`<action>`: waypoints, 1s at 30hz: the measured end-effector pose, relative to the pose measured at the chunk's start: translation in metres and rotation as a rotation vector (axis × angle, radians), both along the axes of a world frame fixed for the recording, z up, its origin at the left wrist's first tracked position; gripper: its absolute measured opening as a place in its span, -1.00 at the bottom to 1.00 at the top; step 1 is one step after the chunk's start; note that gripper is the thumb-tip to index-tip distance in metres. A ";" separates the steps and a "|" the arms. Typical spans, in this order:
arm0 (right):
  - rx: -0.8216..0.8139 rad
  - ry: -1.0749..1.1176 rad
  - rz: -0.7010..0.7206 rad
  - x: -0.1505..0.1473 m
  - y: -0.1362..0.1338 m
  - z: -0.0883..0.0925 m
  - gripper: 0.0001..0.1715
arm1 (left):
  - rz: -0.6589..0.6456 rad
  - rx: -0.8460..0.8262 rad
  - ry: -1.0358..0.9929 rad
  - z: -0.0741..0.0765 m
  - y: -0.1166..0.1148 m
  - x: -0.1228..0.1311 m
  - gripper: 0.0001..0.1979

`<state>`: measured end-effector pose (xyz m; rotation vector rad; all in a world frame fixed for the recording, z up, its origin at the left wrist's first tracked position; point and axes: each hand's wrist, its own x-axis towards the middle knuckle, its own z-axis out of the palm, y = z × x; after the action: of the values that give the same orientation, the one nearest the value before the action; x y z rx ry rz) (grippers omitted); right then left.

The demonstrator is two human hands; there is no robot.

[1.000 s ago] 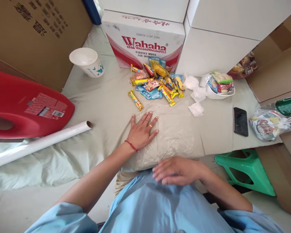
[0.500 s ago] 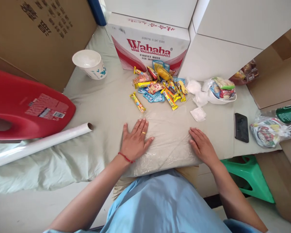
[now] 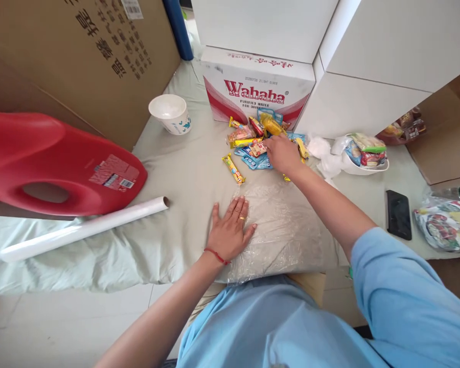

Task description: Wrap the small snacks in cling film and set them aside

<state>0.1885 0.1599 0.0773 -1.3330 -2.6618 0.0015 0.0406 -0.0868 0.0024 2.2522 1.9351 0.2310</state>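
My left hand [image 3: 230, 231] lies flat with its fingers spread on a sheet of clear plastic wrap [image 3: 279, 240], which covers the cloth at the table's front edge. My right hand [image 3: 284, 154] is on the right part of a pile of small wrapped snacks [image 3: 249, 134], its fingers curled down among them. What it holds, if anything, is hidden beneath it. A yellow snack bar [image 3: 233, 169] lies apart, just in front of the pile. Blue packets [image 3: 255, 159] show beside my right fingertips.
A paper cup [image 3: 172, 120], a red jug [image 3: 72, 163] and a white roll [image 3: 88, 230] are on the left. The Wahaba-style "Wahaha" carton [image 3: 260, 84] backs the pile. Rightward are white pouches [image 3: 327, 163], a white bowl [image 3: 371, 168] of packets and a black phone [image 3: 398, 214].
My right hand has lifted from the plastic wrap and moved forward and left onto the snack pile. My left hand stays flat on the wrap. The view has shifted slightly.
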 end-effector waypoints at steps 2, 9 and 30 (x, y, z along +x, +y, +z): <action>0.092 0.060 -0.074 -0.013 0.019 -0.004 -0.62 | 0.004 0.005 -0.006 -0.001 0.000 0.000 -0.31; 0.064 0.180 -0.246 0.004 0.076 -0.014 -0.52 | 0.003 0.011 -0.022 0.000 0.000 -0.001 -0.32; -0.439 0.048 0.350 0.070 -0.150 -0.015 -0.39 | -0.010 0.007 -0.016 -0.001 0.001 -0.001 -0.33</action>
<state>0.2587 0.0102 0.0626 -0.9178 -2.9181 0.6842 0.0397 -0.0857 0.0016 2.2574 1.9173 0.2543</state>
